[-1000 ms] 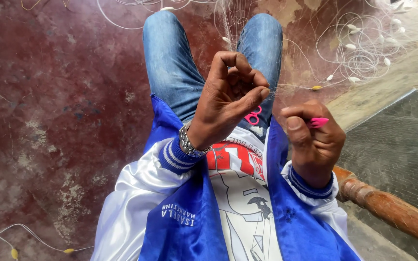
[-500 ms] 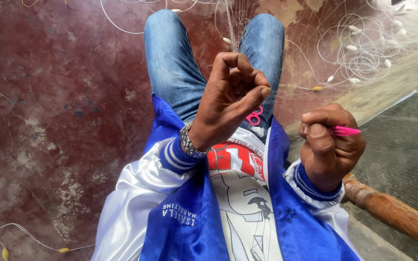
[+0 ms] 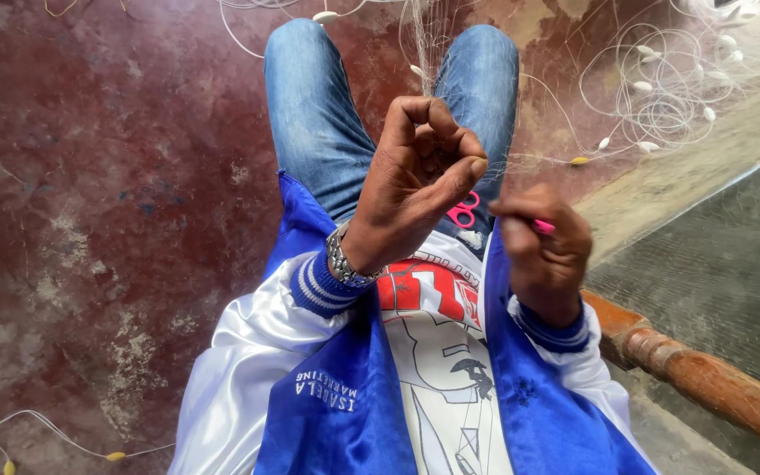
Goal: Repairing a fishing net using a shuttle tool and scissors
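Where the person sits, the floor (image 3: pixel 107 202) is worn red concrete, with a wooden pole (image 3: pixel 705 378) at the right. Fine net (image 3: pixel 653 97) with white floats lies past the knees. The left hand (image 3: pixel 420 180) is raised, fingers pinched on thread too thin to make out. The right hand (image 3: pixel 543 242) grips a pink tool (image 3: pixel 544 226), mostly hidden. Pink scissors (image 3: pixel 463 213) rest on the lap.
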